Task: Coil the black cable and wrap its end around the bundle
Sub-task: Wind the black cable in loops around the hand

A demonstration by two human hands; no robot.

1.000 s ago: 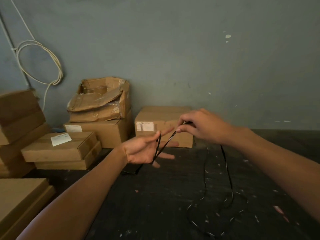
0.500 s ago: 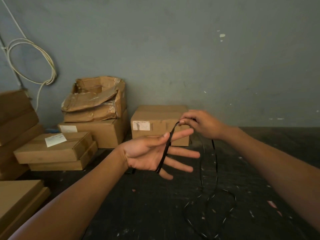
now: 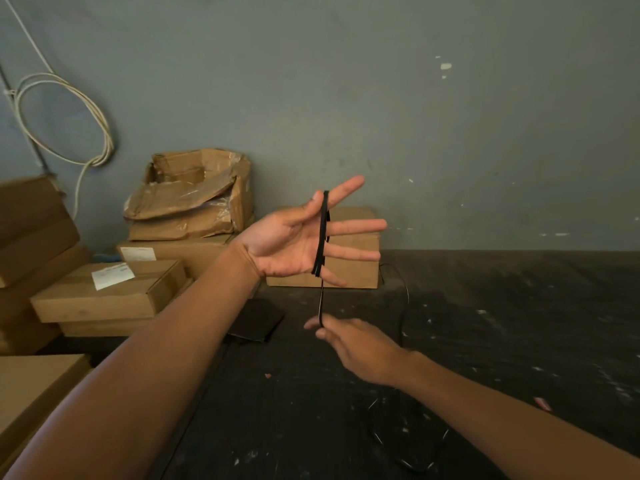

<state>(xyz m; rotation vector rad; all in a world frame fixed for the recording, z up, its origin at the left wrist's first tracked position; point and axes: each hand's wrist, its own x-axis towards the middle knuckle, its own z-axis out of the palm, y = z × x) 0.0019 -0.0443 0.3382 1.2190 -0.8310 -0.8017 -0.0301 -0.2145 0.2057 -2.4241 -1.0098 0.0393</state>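
Black cable [image 3: 322, 233] loops run vertically across left hand [image 3: 291, 244].

The right hand [image 3: 360, 348] is blurring, so its grip on the cable [image 3: 323, 233] is unclear. The cable's slack on the floor is fading into the dark surface. Both forearms are running off the bottom edge. The left boxes [image 3: 31, 233] are being cropped.
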